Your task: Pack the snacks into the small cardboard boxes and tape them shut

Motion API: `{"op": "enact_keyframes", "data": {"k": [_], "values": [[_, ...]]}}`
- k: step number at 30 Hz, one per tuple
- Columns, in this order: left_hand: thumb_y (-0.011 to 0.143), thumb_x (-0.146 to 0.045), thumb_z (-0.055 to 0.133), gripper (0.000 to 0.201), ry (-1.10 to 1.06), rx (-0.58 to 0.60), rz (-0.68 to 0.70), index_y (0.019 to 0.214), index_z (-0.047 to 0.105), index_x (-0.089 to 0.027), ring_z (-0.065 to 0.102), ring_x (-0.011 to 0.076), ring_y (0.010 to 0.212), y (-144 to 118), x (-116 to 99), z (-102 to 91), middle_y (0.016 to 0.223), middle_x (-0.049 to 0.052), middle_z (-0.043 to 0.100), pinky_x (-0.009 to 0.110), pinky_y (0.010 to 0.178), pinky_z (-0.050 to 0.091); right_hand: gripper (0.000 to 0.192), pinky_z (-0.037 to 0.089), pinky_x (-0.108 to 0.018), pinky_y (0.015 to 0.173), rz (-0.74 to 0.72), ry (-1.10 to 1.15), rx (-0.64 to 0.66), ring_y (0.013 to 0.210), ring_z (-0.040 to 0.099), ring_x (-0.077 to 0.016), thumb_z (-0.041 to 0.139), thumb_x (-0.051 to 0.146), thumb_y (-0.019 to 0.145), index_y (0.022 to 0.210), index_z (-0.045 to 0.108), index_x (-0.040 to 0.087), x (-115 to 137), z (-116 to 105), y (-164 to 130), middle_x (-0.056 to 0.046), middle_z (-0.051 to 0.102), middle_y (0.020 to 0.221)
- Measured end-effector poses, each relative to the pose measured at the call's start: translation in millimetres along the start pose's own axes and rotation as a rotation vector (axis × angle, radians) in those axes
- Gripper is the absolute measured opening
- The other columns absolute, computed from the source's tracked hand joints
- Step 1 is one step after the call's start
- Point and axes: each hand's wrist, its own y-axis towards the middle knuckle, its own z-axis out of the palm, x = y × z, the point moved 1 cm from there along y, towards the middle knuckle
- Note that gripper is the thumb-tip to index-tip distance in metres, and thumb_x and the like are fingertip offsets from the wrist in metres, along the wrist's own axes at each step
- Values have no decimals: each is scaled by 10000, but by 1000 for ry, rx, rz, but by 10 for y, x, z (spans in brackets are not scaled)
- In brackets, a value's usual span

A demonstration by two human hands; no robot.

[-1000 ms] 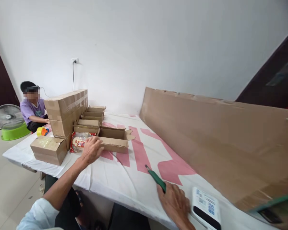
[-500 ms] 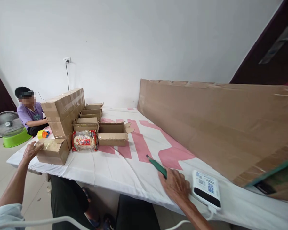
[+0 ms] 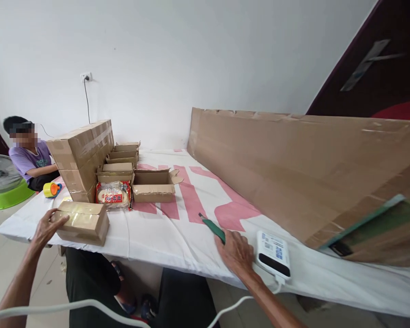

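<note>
My left hand [image 3: 50,225] grips the left end of a closed cardboard box [image 3: 84,231] near the table's front edge, its thumb on the top and fingers at the end. Clear tape shines along the box's top. My right hand [image 3: 235,253] is closed around a green utility knife [image 3: 213,230], whose tip points away to the left, just over the cloth. Behind the closed box lies a red and clear snack packet [image 3: 113,196]. Beside the packet stands an open cardboard box [image 3: 153,197] with its flaps up.
Taped boxes [image 3: 84,148] are stacked at the left, with several open boxes [image 3: 122,157] alongside. A tape dispenser [image 3: 51,190] lies beyond. A white device [image 3: 273,255] with a cable sits by my right hand. A large cardboard sheet [image 3: 276,164] stands right. Another person [image 3: 32,157] sits far left near a fan [image 3: 0,175].
The closed box has slid right and toward me, away from the stack, and turned slightly under my left hand. My right hand keeps its hold on the knife. The view has shifted to the right.
</note>
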Motion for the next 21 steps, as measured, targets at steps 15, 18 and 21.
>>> {"op": "enact_keyframes", "data": {"k": [15,18,21], "values": [[954,-664,518,672,-71,143,284,1428,627,-201,679,389,1314,-1098,-946,1271,1443,193,701,558,1098,542,344,474,-450,917,-29,29,-66,1138,639,-362,517,319,1069,1282,717,138,-42,-8,-30,-183,711,1188],[902,-672,573,637,-221,178,275,1313,687,-198,744,351,1118,-1035,-917,1254,1325,182,752,480,893,620,348,504,-501,961,-92,148,-166,1153,628,-377,525,335,1037,1261,721,153,28,-62,-22,-197,709,1190],[838,-685,655,618,-396,223,218,1219,713,-201,754,328,1057,-967,-868,1236,1236,158,786,401,785,613,433,540,-533,1027,-247,523,-210,1193,639,-366,525,459,1031,1306,702,175,309,-206,-45,-195,719,1250]]}}
